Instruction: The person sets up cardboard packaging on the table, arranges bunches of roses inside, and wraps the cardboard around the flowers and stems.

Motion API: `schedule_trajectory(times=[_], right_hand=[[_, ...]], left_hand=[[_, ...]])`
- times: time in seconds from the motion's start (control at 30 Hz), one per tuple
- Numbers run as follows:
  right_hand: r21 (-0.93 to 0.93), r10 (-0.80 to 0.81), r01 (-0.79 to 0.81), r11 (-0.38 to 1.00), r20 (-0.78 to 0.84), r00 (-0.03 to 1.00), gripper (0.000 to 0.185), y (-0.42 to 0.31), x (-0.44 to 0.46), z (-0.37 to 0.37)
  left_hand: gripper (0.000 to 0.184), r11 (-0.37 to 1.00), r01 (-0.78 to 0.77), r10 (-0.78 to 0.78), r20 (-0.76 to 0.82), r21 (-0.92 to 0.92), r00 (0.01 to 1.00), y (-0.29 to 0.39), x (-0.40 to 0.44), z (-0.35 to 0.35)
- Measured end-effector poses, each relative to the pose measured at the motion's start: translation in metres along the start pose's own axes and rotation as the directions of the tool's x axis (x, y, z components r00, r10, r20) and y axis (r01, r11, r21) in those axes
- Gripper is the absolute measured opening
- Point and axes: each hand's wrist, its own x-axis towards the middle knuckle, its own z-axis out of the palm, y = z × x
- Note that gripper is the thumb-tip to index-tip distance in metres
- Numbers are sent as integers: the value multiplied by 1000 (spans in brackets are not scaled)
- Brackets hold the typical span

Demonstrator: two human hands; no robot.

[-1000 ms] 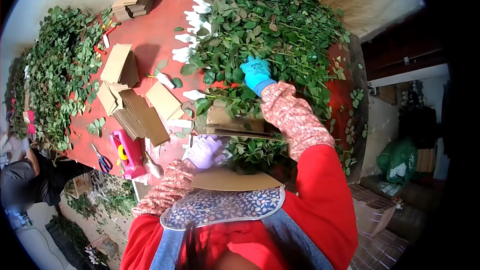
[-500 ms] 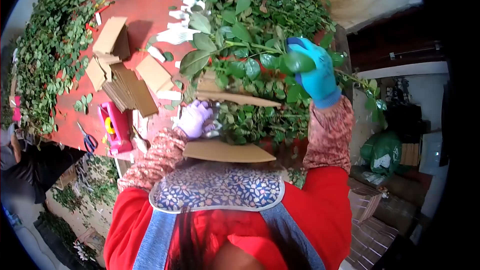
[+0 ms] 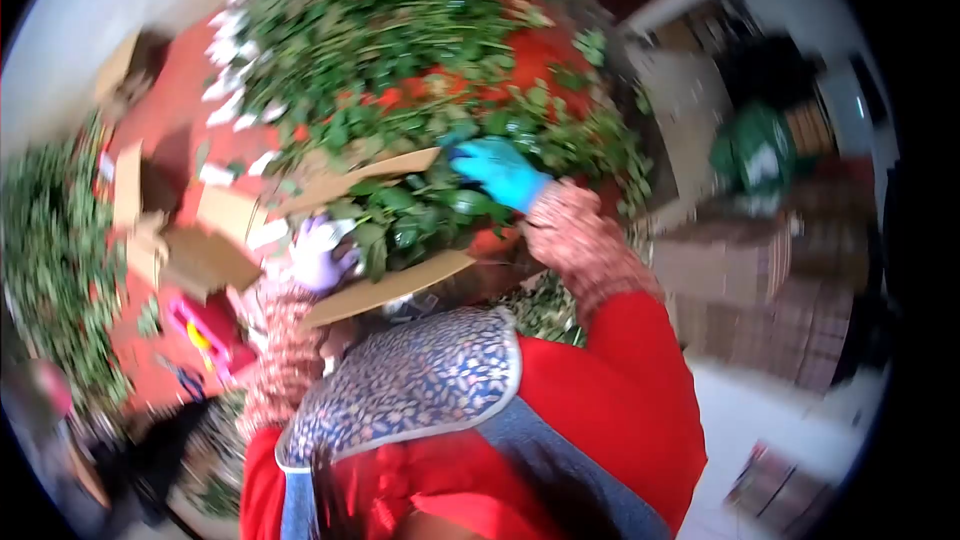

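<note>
One red table takes up most of my remote view, softened by blur. A broad mass of leafy stems covers its far side, with a row of white tips to the left; a leafy pile lines the left edge. Past the table, on the right, I see patterned cartons and a green sack.

At near centre, the small bunch of leaves lies between a near cardboard sheet and a far cardboard sheet; the near one stands in my way, hiding the bunch's lower part. Left of these lie flat cardboard pieces.

The right hand, gloved in blue, has bent fingers by the right end of the far sheet; foliage and blur keep me from telling whether it grips anything. The left hand, in lilac, is at the bunch's left end, fingers partly curled beside something white; I cannot tell its hold. Nearer left lie a pink tape dispenser and scissors.
</note>
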Motion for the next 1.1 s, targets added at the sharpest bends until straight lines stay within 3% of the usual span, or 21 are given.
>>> schedule_trajectory(times=[0.03,0.07,0.1,0.2,0.23,0.3,0.37,0.43,0.47,0.5,0.53,0.57,0.6,0.63,0.7,0.73,0.83,0.9,0.93,1.03,1.1], right_hand=[[-234,-340,322,917,-42,939,29,33,4,20],[-351,-488,441,826,-56,871,39,36,4,20],[-355,-404,374,857,-10,915,51,43,8,29],[-415,-378,327,849,-45,925,48,49,16,34],[-387,-365,327,862,-28,931,48,52,16,33],[-359,-346,321,876,-5,938,48,53,15,33],[-396,-361,334,855,9,933,46,45,13,27],[-302,-373,365,881,35,927,39,39,11,17],[-372,-480,423,826,-71,874,41,42,7,17],[-426,-320,327,844,89,943,44,53,11,21],[-575,-467,331,748,-101,878,46,21,-5,8],[-656,-331,254,711,7,944,47,4,-8,1],[-630,-8,137,764,203,979,50,-44,-3,-17],[-587,100,152,795,374,922,51,-82,0,-27],[-118,-359,411,904,314,879,49,-86,-4,1],[-206,-351,417,885,293,889,45,-100,2,17],[-440,-250,415,796,385,888,55,-91,27,72],[-537,-247,373,757,293,924,48,-78,35,98],[-535,-252,383,753,303,919,48,-76,38,102],[-561,-164,331,759,327,931,41,-73,43,104],[-579,-140,319,750,333,933,30,-77,41,102]], left_hand=[[40,999,-8,12,86,-48,996,-5,1,-1],[44,988,-91,102,78,-127,992,-16,-3,6],[51,985,15,0,86,-171,996,-11,-5,3],[51,937,147,-136,59,-318,989,-33,-20,29],[36,647,340,-332,150,-682,931,-15,-16,23],[25,393,306,-346,169,-867,923,-12,-13,18],[22,278,321,-385,201,-906,901,-1,-8,11],[22,389,263,-398,96,-883,912,-14,-11,22],[20,122,472,-506,355,-873,786,11,10,-11],[22,13,529,-532,442,-849,722,23,18,-24],[23,-100,572,-552,524,-814,649,35,25,-38],[29,-13,532,-545,452,-847,706,24,18,-28],[33,125,509,-508,386,-852,770,6,8,-11],[37,262,470,-441,329,-843,835,-4,-3,1],[47,-73,475,-422,459,-877,782,6,-9,5],[51,-233,492,-415,543,-839,730,11,-5,0],[49,-139,479,-382,493,-867,782,17,2,-8],[45,-57,522,-376,503,-851,778,21,11,-23],[42,73,560,-427,482,-825,765,23,11,-26],[38,154,455,-442,351,-877,826,24,11,-22],[36,162,495,-466,376,-854,801,17,4,-15]])
